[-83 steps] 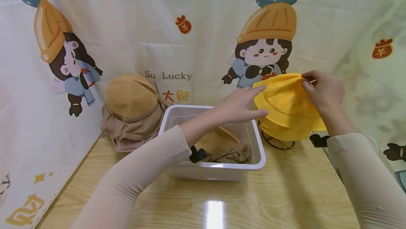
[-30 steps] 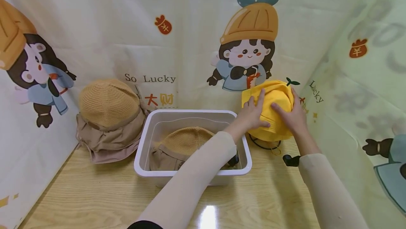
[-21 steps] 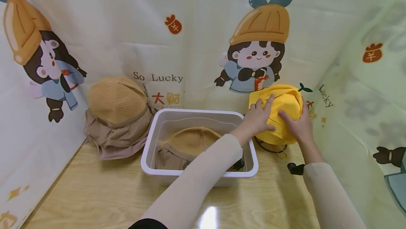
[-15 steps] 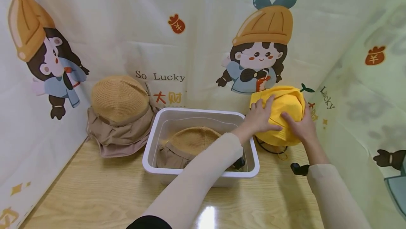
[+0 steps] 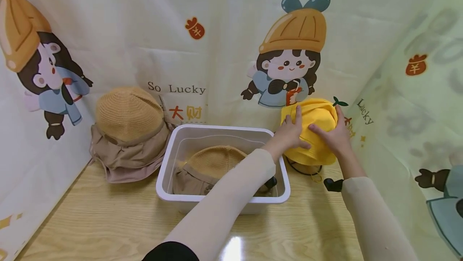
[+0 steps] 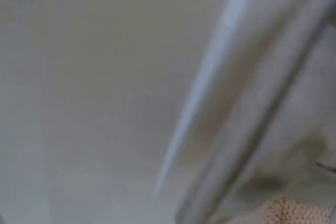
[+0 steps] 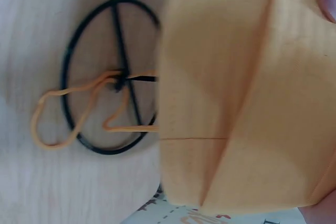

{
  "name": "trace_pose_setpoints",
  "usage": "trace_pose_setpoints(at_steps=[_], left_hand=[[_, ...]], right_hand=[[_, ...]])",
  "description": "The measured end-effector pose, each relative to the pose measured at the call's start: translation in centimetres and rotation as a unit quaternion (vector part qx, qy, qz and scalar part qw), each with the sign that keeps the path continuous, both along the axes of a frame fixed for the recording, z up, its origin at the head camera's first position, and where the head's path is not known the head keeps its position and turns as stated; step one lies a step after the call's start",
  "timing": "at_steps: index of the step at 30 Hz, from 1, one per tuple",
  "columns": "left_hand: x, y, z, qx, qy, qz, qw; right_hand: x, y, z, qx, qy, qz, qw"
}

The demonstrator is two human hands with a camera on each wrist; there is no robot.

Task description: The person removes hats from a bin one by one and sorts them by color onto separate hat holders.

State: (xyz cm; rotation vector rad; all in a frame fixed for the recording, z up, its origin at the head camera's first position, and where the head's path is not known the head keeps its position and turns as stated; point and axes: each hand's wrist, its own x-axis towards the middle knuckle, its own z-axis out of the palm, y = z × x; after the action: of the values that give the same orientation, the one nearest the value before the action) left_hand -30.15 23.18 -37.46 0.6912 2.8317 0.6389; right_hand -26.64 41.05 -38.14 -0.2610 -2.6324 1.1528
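A yellow bucket hat (image 5: 320, 113) with a green sprout (image 5: 339, 102) on its crown sits on a black wire stand at the right. In the right wrist view its layers overlap over the stand's ring base (image 7: 107, 153), with a yellow cord looped there. My left hand (image 5: 287, 136) rests spread fingers on the hat's left side. My right hand (image 5: 337, 137) cups the right side, thumb on the front, fingers stretched up along the edge, partly hidden. Under my left forearm, a grey-white bin (image 5: 170, 160) holds a tan crocheted hat (image 5: 215, 160) with a brown cloth brim.
At the left, against the back cloth, stands another tan crocheted hat (image 5: 128, 114) with a drooping brown brim; what supports it is hidden. Printed cloth walls (image 5: 162, 19) enclose the back and both sides of the wooden table (image 5: 119, 220).
Earlier my right hand pinched the hat's top and my left hand hovered beside it. Now both hands touch the hat, turned with its sprout to the right. Over the last second they barely moved.
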Motion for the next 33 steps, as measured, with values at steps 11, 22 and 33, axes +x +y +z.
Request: trace_pose_setpoints(at_steps=[11,22,33], left_hand=[[0.8,0.2,-0.1,-0.084,0.017,0.037,0.9956],[0.1,-0.4,-0.8,-0.022,0.019,0.011,0.9995],[-0.4,-0.4,-0.6,0.013,-0.008,-0.025,0.9996]], right_hand=[[0.2,-1.4,1.3,-0.037,0.016,-0.033,0.999],[0.7,-2.2,-0.4,0.049,0.039,-0.051,0.997],[0.3,0.6,2.8,-0.057,0.015,0.038,0.998]])
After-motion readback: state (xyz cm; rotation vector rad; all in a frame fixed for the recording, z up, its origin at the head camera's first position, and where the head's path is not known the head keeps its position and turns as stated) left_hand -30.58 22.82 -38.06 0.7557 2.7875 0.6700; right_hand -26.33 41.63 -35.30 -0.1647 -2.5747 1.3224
